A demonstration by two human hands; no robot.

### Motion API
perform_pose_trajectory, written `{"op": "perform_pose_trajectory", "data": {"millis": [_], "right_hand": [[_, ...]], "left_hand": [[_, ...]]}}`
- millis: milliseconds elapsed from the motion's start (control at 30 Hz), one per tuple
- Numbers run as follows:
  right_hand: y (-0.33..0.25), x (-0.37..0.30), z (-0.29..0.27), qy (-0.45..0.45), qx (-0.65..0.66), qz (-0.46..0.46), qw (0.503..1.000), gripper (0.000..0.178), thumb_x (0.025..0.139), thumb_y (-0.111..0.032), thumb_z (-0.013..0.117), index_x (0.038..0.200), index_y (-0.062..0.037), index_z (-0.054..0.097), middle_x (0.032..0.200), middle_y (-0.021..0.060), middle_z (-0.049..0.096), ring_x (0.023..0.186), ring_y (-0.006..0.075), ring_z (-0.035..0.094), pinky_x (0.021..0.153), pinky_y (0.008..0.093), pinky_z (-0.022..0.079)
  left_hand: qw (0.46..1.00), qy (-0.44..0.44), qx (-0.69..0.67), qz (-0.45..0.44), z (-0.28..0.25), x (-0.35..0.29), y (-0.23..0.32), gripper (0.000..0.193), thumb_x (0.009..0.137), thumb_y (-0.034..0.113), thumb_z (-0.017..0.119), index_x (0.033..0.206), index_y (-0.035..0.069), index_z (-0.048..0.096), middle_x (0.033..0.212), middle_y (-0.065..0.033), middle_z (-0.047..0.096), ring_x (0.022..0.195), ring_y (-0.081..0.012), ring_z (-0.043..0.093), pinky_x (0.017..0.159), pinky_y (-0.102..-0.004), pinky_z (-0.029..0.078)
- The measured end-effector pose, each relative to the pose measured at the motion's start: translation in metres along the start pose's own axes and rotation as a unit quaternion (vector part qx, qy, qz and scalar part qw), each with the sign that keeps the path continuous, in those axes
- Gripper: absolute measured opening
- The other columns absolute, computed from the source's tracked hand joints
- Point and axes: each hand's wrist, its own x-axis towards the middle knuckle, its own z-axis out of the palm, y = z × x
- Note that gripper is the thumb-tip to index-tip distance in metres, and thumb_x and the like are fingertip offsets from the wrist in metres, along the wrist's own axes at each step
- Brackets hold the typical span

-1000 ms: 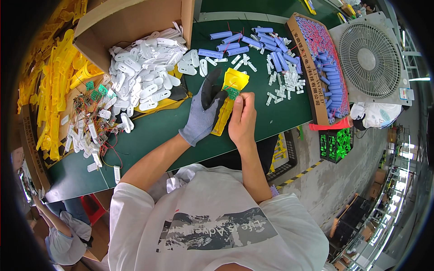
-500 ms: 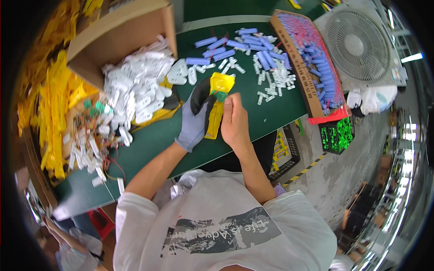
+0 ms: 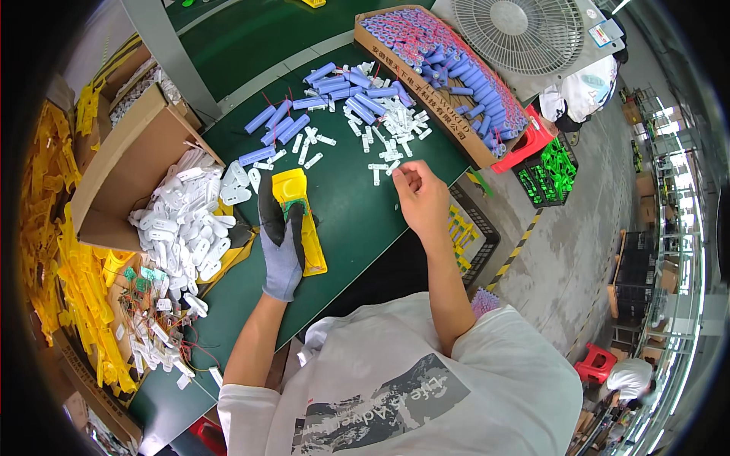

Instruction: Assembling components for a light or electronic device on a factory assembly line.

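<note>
In my gloved left hand (image 3: pixel 282 247) is a long yellow plastic casing (image 3: pixel 313 247), held over the green table with its length pointing away from me. A small green circuit board (image 3: pixel 295 205) sits inside the casing, close to my thumb. My bare right hand (image 3: pixel 423 199) is apart from the casing, to its right, with the fingers curled and pinched. Its fingertips are beside the near edge of a pile of small whitish plastic pieces (image 3: pixel 397 125); whether they grip one is too small to tell. Several purple battery cells (image 3: pixel 287 128) with red wires lie beyond the casing.
A tilted cardboard box (image 3: pixel 114 182) spills white plastic covers (image 3: pixel 186 220) at left, beside stacked yellow casings (image 3: pixel 91 304) and wired boards (image 3: pixel 156 327). A carton (image 3: pixel 426 99) of purple cells stands far right near a fan (image 3: pixel 521 30). Black crates (image 3: pixel 483 254) stand below the table's right side.
My right hand has left the casing and moved right, to the small whitish pieces. My left hand still holds the casing. The whole view has turned and shifted.
</note>
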Motion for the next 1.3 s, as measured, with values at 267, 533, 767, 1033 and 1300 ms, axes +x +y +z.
{"op": "perform_pose_trajectory", "data": {"millis": [267, 533, 767, 1033, 1300], "right_hand": [[0.011, 0.018, 0.013, 0.02, 0.046, -0.039, 0.998, 0.014, 0.082, -0.015, 0.069, 0.089, -0.0036, 0.064, 0.073, 0.0049, 0.063, 0.059, 0.0145, 0.057, 0.058, 0.0274, 0.047], [-0.022, 0.022, 0.04, -0.043, 0.062, -0.097, 0.992, 0.013, 0.082, -0.015, 0.067, 0.09, -0.0044, 0.064, 0.08, 0.0058, 0.066, 0.062, 0.0164, 0.06, 0.058, 0.0289, 0.048], [-0.05, 0.005, 0.07, -0.099, 0.065, -0.142, 0.983, 0.011, 0.081, -0.01, 0.068, 0.089, -0.0052, 0.063, 0.08, 0.0074, 0.064, 0.067, 0.0211, 0.063, 0.059, 0.0314, 0.049], [-0.084, 0.042, 0.117, -0.271, 0.04, -0.329, 0.903, 0.016, 0.079, -0.022, 0.072, 0.084, -0.0079, 0.067, 0.076, 0.0057, 0.064, 0.064, 0.0196, 0.063, 0.055, 0.0302, 0.048], [-0.077, 0.028, 0.144, -0.258, -0.037, -0.351, 0.899, 0.024, 0.075, -0.024, 0.072, 0.084, -0.0039, 0.063, 0.074, 0.0104, 0.066, 0.066, 0.0272, 0.065, 0.058, 0.0346, 0.048]], "left_hand": [[0.998, -0.022, 0.037, -0.043, -0.003, 0.0, -0.003, 0.035, 0.096, 0.011, 0.052, 0.131, 0.005, 0.048, 0.103, -0.0073, 0.058, 0.077, -0.0108, 0.058, 0.068, -0.0236, 0.049], [0.997, -0.008, -0.038, -0.067, 0.0, 0.0, -0.005, 0.029, 0.094, 0.004, 0.054, 0.123, 0.002, 0.05, 0.101, -0.006, 0.059, 0.078, -0.0104, 0.059, 0.068, -0.0241, 0.05], [0.996, -0.026, 0.076, 0.045, -0.005, -0.006, -0.01, 0.023, 0.09, -0.005, 0.053, 0.111, 0.002, 0.056, 0.102, -0.0061, 0.059, 0.087, -0.011, 0.057, 0.077, -0.0244, 0.047], [0.993, -0.078, 0.065, 0.057, -0.012, -0.01, -0.017, 0.028, 0.081, -0.006, 0.052, 0.108, 0.002, 0.059, 0.1, -0.0139, 0.058, 0.088, -0.022, 0.061, 0.079, -0.0311, 0.049], [0.98, 0.087, 0.051, 0.171, -0.011, -0.006, -0.016, 0.031, 0.084, -0.008, 0.05, 0.112, 0.0, 0.056, 0.105, -0.0114, 0.058, 0.094, -0.018, 0.058, 0.085, -0.029, 0.045]]}}
